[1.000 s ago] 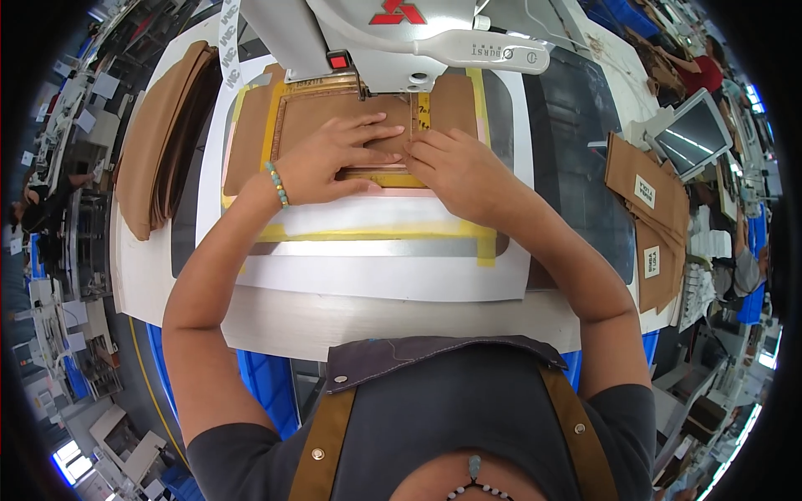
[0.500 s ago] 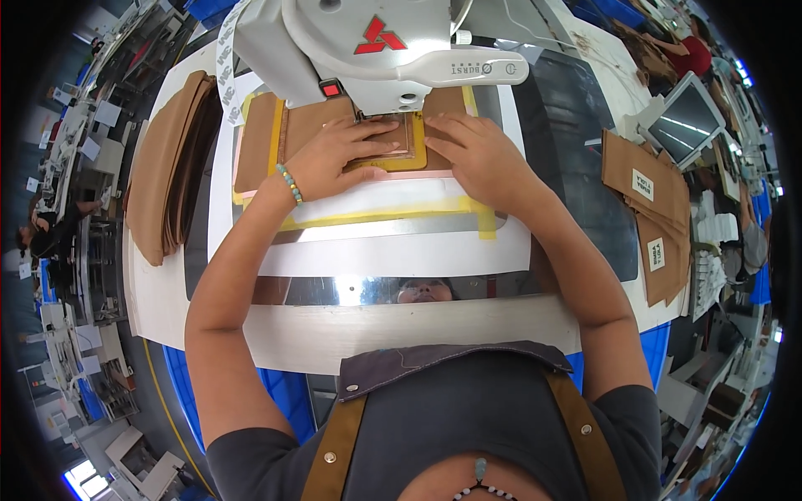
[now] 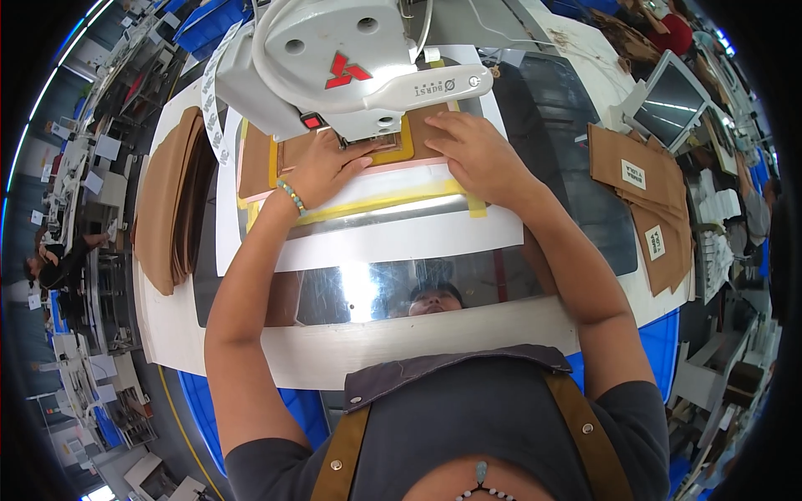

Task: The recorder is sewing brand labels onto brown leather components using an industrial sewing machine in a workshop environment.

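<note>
Brown panel (image 3: pixel 256 159) lies beneath the sewing machine (image 3: pixel 330 37), upper centre of frame.
Your left hand (image 3: pixel 319 171) lies spread beside the machine head (some fingertips are partly hidden); your right hand (image 3: pixel 479 155) rests at the panel's right side, fingers extended, gripping nothing. The panel looks light, thin and pliant, likely to crease; you best hold it flat-palmed, or by the seemingly stiffer yellow frame (image 3: pixel 273 163) over it.
</note>
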The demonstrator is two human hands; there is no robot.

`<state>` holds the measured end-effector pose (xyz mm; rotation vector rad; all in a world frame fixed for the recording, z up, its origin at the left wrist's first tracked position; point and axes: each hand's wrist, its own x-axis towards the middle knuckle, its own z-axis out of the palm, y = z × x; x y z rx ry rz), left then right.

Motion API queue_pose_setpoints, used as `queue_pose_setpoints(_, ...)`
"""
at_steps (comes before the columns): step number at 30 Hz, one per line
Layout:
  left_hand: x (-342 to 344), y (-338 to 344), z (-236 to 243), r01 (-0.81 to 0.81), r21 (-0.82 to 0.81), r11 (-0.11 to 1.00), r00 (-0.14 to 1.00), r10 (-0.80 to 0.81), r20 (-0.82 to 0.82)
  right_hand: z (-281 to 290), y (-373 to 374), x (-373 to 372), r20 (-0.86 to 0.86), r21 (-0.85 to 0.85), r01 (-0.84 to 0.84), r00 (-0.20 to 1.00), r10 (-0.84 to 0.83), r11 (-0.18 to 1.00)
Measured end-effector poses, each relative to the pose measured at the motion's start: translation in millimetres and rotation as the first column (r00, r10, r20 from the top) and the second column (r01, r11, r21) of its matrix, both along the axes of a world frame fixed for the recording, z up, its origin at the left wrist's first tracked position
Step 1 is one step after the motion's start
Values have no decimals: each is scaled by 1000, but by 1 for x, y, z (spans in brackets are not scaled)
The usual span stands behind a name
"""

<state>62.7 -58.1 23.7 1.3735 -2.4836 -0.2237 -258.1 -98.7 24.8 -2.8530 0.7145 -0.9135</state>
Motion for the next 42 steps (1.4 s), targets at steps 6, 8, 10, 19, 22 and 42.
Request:
queue_pose_setpoints(6,29,12,-3,-63,-2,998,997,63,-34,7,4,-6,-62,59,-3,998,7,998)
queue_pose_setpoints(8,44,20,5,-97,-62,993,994,94,-47,35,23,-5,42,346,-284,957,287,894)
queue_pose_setpoints(10,66,30,9,-190,-62,980,975,180,-131,103,70,-8,230,528,-458,888,399,715)
queue_pose_setpoints(19,143,54,14,-497,-53,866,865,491,-104,220,162,-38,418,373,-355,889,186,857)
queue_pose_setpoints(22,131,48,12,-490,15,871,860,486,-157,237,167,-47,327,395,-296,930,168,870)
queue_pose_setpoints(42,102,-22,-26,-502,-3,865,837,485,-253,29,49,-2,-99,-35,-153,984,149,988)
